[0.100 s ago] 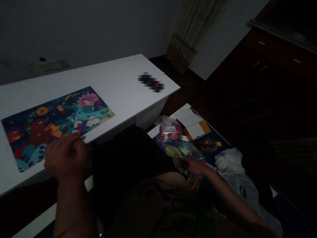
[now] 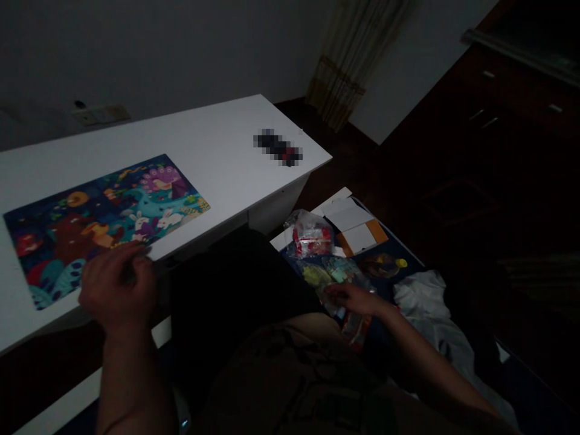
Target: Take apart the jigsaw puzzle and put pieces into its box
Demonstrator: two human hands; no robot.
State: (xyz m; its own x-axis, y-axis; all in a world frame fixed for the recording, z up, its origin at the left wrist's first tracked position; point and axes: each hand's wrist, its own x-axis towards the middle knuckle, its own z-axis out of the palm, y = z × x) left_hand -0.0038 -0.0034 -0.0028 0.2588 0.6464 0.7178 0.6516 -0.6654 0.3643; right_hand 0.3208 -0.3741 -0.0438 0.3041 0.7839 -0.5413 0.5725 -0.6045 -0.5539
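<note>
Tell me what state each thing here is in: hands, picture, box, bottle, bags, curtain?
Left hand: fingers curled, by the table's near edge.
Right hand: lowered by clear packets, grip unclear.
Colourful picture: lying flat.
White-and-orange box: looks open.
Yellow-capped bottle: on its side, cap on.
Clear bag: crumpled, red contents.
White bag: crumpled.
Curtain: hanging.

Two hands show, one left hand [image 2: 118, 290] and one right hand [image 2: 357, 300]. The one white table [image 2: 217, 151] bears one picture board [image 2: 104, 223] on the left, with two white rabbits [image 2: 168, 219], and one pixelated object [image 2: 278, 147] far right. Right of it are one yellow-capped bottle [image 2: 383, 264] and one curtain [image 2: 348, 66].
</note>
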